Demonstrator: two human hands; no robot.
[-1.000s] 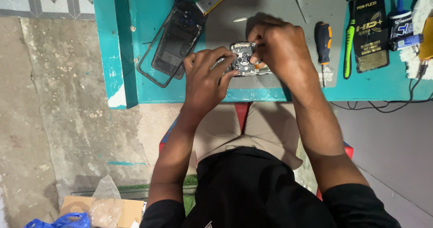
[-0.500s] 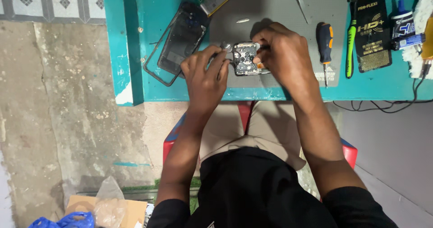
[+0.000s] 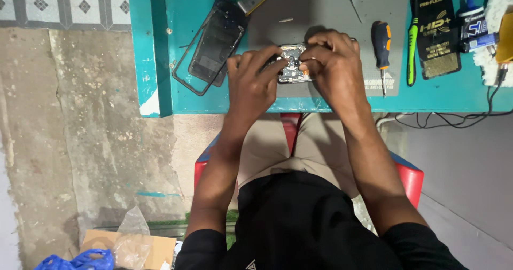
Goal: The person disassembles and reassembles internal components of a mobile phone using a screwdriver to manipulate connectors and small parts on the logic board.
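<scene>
A small opened phone body with bare circuitry (image 3: 292, 64) lies on a grey work mat (image 3: 320, 13) on the turquoise table (image 3: 181, 13). My left hand (image 3: 255, 83) grips its left side, fingers curled over it. My right hand (image 3: 331, 67) holds the right side, with the fingertips pinched on the board's top face. Most of the phone body is hidden under both hands.
A dark phone back cover and a thin frame (image 3: 214, 45) lie left of the mat. An orange-handled screwdriver (image 3: 381, 45), a green tool (image 3: 411, 51), a black packet (image 3: 438, 29), bottles and cables sit to the right. A red stool (image 3: 411, 176) is under me.
The view has shifted, so the table sits further right in frame. Both hands stayed on the phone body, with the right fingertips moving slightly on the board.
</scene>
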